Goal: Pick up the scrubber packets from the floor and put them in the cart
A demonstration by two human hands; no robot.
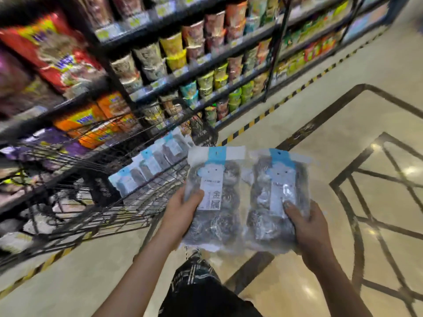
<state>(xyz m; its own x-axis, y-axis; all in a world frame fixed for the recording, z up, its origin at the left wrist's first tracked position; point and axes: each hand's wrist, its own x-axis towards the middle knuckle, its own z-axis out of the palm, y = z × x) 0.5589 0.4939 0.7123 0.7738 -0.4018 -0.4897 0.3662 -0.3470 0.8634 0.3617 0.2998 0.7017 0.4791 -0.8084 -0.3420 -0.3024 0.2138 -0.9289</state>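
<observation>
Got one scrubber packet in my left hand [183,211], thumb pinching its front, and a second packet [278,200] in my right hand [309,227], same thumb-on-top grip. Both are up off the floor [320,110], just beside the cart [128,197]. A row of packets [151,165] is already in it. No more on the floor in view, so prob. last 2 to drop in.

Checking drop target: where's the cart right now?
Head view, left of centre: the cart stands against the shelves, just left of the left hand, with packets already inside.
</observation>
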